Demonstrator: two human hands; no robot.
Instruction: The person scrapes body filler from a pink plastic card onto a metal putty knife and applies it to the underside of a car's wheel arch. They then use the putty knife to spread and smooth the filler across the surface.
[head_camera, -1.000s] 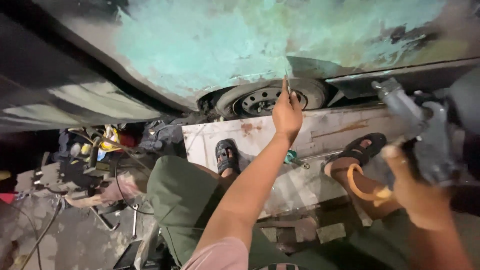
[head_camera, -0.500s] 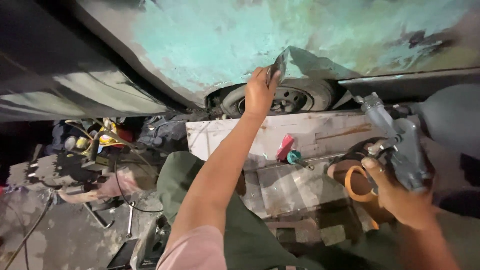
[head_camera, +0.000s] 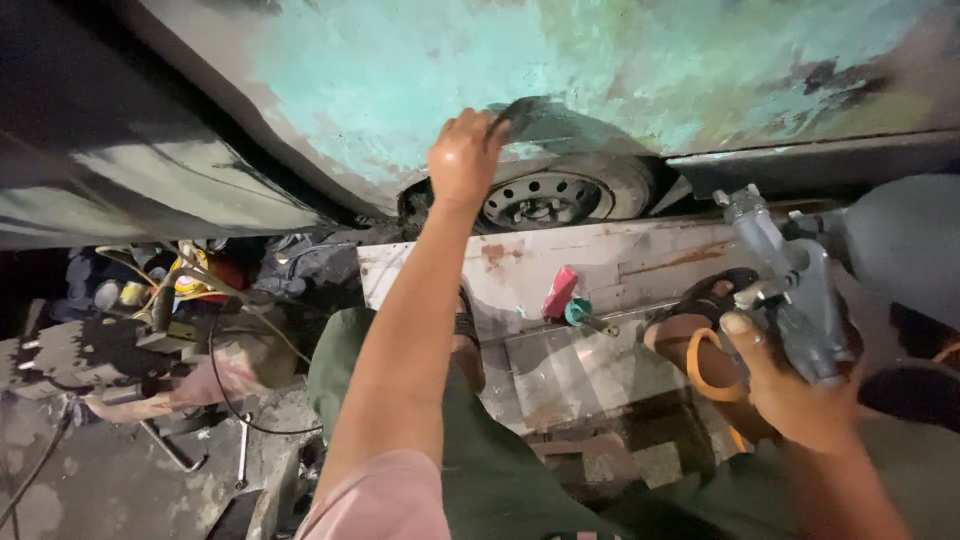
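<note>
Left hand (head_camera: 465, 160) raised against car panel (head_camera: 420, 70), fingers closed around small dark pad (head_camera: 518, 112), pad pressed flat on turquoise patch just above wheel arch. Wheel (head_camera: 560, 195) directly below hand. Right hand (head_camera: 790, 385) low at right, wrapped tight around handle of grey spray gun (head_camera: 795, 285), nozzle tilted up toward panel, well apart from pad. Orange hose (head_camera: 705, 365) looped beside right hand. Red and teal tool (head_camera: 565, 300) lying on worn board (head_camera: 640, 270) between both arms.
</note>
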